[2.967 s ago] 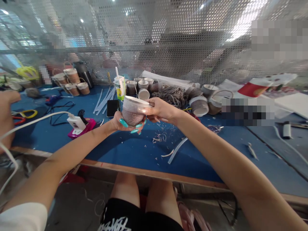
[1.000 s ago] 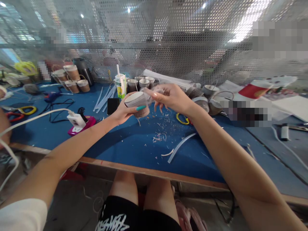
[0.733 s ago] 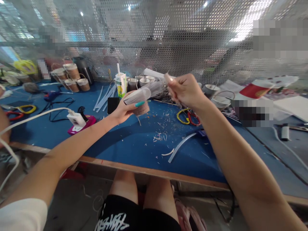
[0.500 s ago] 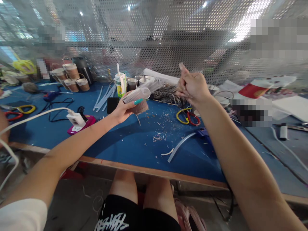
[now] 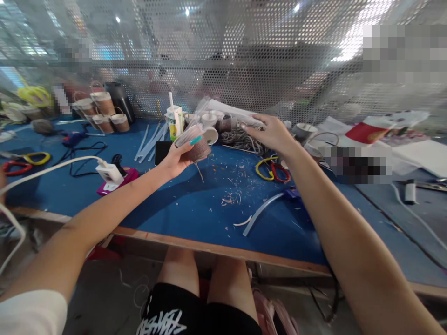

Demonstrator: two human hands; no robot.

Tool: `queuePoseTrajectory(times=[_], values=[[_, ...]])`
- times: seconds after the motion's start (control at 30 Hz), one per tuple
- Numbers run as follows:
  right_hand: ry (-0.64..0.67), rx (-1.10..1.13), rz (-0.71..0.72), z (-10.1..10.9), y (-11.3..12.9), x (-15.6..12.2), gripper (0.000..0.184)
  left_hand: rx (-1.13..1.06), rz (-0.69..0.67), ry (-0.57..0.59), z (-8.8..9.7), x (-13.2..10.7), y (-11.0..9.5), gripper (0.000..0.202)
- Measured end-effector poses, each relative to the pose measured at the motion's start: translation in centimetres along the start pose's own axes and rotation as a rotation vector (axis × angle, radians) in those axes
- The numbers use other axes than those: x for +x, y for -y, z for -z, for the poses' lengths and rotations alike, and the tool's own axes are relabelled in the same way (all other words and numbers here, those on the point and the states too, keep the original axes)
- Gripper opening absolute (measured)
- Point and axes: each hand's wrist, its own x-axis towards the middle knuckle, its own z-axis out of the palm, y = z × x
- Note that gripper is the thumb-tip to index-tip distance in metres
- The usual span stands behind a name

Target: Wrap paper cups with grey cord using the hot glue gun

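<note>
My left hand [image 5: 179, 156], with teal nails, is wrapped around a small cup [image 5: 199, 150] covered in brown cord, held above the table. The cup is smeared by motion, and a thin loose end hangs below it. A pale round piece [image 5: 210, 136] shows right beside the cup; whether it belongs to it I cannot tell. Farther right, my right hand [image 5: 270, 133] reaches over a heap of grey cord [image 5: 240, 139], its fingers stretched and apart with nothing visible in them. Small cups, one of them white [image 5: 209, 119], stand behind the left hand.
Scissors [image 5: 273, 169], a blue glue gun [image 5: 292, 191] with a clear stick, and scraps lie on the blue table [image 5: 202, 209]. Left are a drink carton [image 5: 175, 122], a phone [image 5: 163, 152], a charger on a purple power strip [image 5: 120, 179], and several cord-wrapped cups [image 5: 102, 104].
My right hand has come down and left toward the cord heap, its fingers opening from a curled shape. My left hand has tilted the cup slightly, staying in nearly the same place.
</note>
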Motion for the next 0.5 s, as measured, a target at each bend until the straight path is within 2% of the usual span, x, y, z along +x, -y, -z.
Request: queuePoseTrajectory(times=[0.07, 0.17, 0.2, 0.27, 0.37, 0.5], values=[[0.024, -0.011, -0.003, -0.3, 2.4, -0.4, 0.059, -0.013, 0.013, -0.006, -0.1, -0.1, 0.0, 0.061], [0.156, 0.230, 0.029, -1.8, 6.5, -1.5, 0.073, -0.004, 0.025, 0.007, -0.6, -0.5, 0.0, 0.061], [0.193, 0.296, 0.039, -2.5, 7.5, -2.0, 0.072, 0.007, 0.028, 0.010, -0.7, -0.6, 0.1, 0.062], [0.183, 0.395, 0.063, -3.9, 9.0, -2.9, 0.061, 0.035, 0.032, 0.010, -1.0, -0.9, 0.3, 0.063], [0.080, 0.499, 0.082, -5.1, 10.0, -3.6, 0.034, 0.072, 0.013, 0.001, -1.2, -1.2, 0.7, 0.063], [-0.022, 0.380, 0.086, -3.7, 11.5, -4.0, 0.021, 0.094, 0.000, -0.012, -1.1, -1.2, 0.8, 0.066]])
